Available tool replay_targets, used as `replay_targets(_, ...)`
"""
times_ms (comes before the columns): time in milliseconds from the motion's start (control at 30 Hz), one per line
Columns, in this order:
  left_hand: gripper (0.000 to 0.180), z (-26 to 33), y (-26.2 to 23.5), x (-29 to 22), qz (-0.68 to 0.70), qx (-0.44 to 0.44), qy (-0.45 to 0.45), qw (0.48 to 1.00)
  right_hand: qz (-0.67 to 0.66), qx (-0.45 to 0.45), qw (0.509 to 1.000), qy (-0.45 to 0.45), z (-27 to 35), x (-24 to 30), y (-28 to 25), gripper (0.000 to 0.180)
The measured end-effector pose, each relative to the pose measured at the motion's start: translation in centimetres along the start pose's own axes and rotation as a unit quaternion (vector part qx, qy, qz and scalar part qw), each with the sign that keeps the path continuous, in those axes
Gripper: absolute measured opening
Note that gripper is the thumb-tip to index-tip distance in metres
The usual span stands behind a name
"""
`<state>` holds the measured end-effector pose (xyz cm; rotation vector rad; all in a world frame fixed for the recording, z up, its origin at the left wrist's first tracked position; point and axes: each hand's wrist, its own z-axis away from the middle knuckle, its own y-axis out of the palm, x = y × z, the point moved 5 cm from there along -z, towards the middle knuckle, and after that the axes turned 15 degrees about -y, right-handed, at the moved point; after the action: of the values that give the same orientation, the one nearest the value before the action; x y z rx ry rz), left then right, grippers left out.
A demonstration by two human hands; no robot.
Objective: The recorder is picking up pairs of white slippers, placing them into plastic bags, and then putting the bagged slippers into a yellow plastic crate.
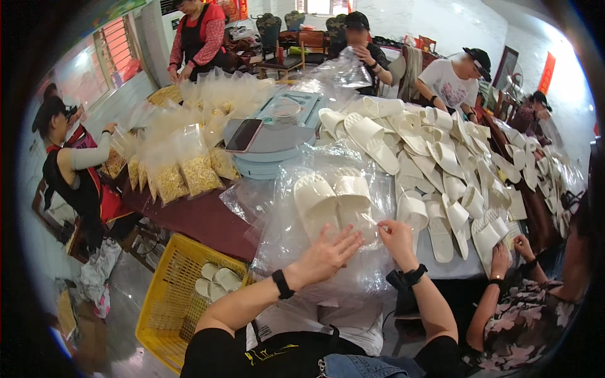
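A pair of white slippers [334, 198] lies side by side inside a clear plastic bag [287, 239] on a stack of such bags at the table's near edge. My left hand [324, 252] rests flat on the bag below the left slipper, fingers spread. My right hand [396, 236] pinches the bag's edge beside the right slipper's heel. Both wrists wear black bands.
A heap of loose white slippers [441, 157] covers the table to the right. A phone [244, 135] lies on a round grey device. Bags of yellow snacks [189, 173] stand at left. A yellow basket [170, 296] with slippers sits on the floor. Several other people work around the table.
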<state>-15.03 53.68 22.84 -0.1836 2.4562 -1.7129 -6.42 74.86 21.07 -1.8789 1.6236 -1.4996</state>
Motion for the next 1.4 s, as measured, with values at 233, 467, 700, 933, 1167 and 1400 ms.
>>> replay_targets(233,0.088,-0.3,0.7,2.0,0.13,-0.009,-0.105,0.986,-0.344,0.025,0.935,0.082,-0.7,5.4,-2.4,0.02)
replay_targets(467,0.078,-0.9,-2.2,2.3,0.179,-0.126,-0.118,0.969,-0.599,-0.012,0.791,0.126,-0.2,11.4,-3.9,0.03)
replay_targets(700,0.061,-0.1,-3.7,5.3,0.218,-0.168,-0.128,0.953,-0.68,-0.026,0.73,0.058,0.0,12.7,-2.5,0.052)
replay_targets(933,0.034,5.1,-12.5,14.0,0.453,-0.201,-0.272,0.825,-0.134,0.036,0.961,-0.238,-0.3,8.7,3.1,0.072)
replay_targets(1167,0.026,19.7,-19.3,17.9,0.695,-0.222,-0.423,0.538,-0.077,0.069,0.957,-0.271,-0.2,4.9,6.7,0.058)
replay_targets(1400,0.024,40.7,-19.4,18.3,0.541,-0.308,-0.593,0.511,-0.042,0.113,0.97,-0.21,-0.2,4.6,6.2,0.044)
